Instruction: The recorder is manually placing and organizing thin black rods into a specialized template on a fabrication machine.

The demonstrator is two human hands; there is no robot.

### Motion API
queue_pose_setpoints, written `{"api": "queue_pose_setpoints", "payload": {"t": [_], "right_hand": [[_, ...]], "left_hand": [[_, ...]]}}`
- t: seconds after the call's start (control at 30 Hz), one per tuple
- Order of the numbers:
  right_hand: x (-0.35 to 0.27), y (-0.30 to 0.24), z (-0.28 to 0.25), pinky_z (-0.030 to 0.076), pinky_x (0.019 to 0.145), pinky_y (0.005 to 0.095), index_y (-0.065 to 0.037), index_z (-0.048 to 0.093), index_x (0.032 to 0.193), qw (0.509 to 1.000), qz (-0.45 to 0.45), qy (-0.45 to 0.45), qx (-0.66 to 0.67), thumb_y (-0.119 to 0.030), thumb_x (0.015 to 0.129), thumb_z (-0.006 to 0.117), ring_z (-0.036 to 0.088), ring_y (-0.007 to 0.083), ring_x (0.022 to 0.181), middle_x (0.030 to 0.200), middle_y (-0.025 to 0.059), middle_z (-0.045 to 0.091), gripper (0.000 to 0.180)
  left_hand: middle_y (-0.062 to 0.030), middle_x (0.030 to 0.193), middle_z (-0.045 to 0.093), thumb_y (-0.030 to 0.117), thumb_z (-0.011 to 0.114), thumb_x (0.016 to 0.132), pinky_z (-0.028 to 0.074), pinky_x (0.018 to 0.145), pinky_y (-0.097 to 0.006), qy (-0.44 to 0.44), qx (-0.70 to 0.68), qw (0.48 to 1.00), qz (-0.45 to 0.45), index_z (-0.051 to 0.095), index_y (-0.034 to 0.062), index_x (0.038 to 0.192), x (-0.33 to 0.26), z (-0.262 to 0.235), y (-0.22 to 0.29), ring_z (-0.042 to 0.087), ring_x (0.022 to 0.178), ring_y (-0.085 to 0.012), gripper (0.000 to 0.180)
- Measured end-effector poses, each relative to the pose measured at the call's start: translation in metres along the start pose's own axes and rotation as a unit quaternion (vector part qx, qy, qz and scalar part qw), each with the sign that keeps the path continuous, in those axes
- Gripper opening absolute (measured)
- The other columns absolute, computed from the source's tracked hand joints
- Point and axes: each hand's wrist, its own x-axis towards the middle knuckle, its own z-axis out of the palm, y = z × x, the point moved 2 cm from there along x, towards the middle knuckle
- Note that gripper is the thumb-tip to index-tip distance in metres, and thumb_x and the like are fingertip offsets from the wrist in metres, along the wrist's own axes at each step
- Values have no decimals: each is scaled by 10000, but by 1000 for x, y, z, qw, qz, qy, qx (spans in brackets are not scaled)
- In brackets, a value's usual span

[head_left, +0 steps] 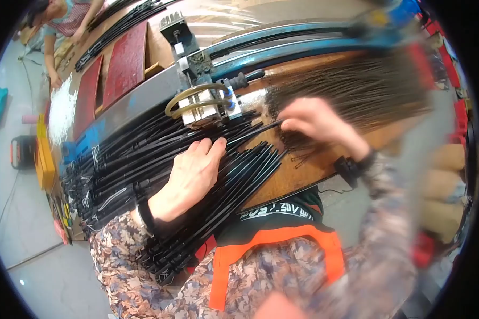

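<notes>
My left hand (194,167) is closed over a long black rod on top of a thick pile of black rods (127,154). With bent fingers, my right hand (314,119) pinches the tip end of a black rod (263,127) to the right of the pile; this hand is slightly blurred. Just beyond both hands stands a metal clamp device (202,109) with a yellowish hose looped around it. A sheaf of thin, dark wire-like rods (356,90) lies beside and behind my right hand.
A blue rail (282,45) runs behind the device. More black rods (213,207) fan toward my lap. Dark red boards (125,64) lie at the far left, near another person (64,21) and a white heap of strands (63,114). The wooden tabletop (266,186) ends before my apron.
</notes>
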Motion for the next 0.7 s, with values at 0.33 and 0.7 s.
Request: {"api": "queue_pose_setpoints", "payload": {"t": [0.33, 0.7], "right_hand": [[-26, -1, 2, 463, 689, 354, -47, 692, 1146, 974, -71, 193, 95, -185, 883, 635, 544, 210, 707, 743, -2, 721, 302], [-65, 49, -78, 502, 909, 387, -89, 573, 1312, 892, -84, 391, -212, -394, 739, 807, 621, 268, 1082, 1146, 106, 649, 690]], "left_hand": [[-91, 717, 540, 115, 675, 886, 477, 503, -398, 47, -29, 998, 38, 626, 98, 1180, 22, -35, 35, 605, 617, -285, 299], [-135, 818, 559, -4, 599, 810, 505, 630, -432, 84, 91, 981, 146, 575, 31, 1043, 100, -90, 52, 597, 758, -331, 237]]}}
